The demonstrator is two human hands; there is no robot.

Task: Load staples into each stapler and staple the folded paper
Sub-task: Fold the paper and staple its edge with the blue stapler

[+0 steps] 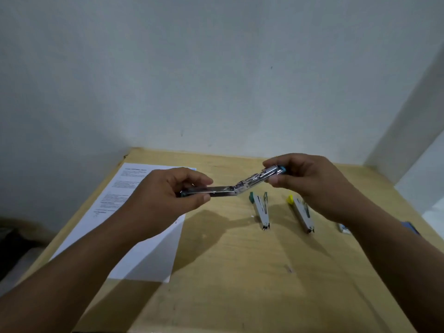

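Opened stapler [230, 186] held above tabletop [228, 260].
Left hand [165, 195] fingers grip one half, right hand [310, 181] fingers grip the other; paper [144, 248] lies beneath left.

Two bare forearms enter from 7 and 5 o'clock, no sleeves showing. The left hand [168, 193] and right hand [310, 181] wear no rings or gloves.
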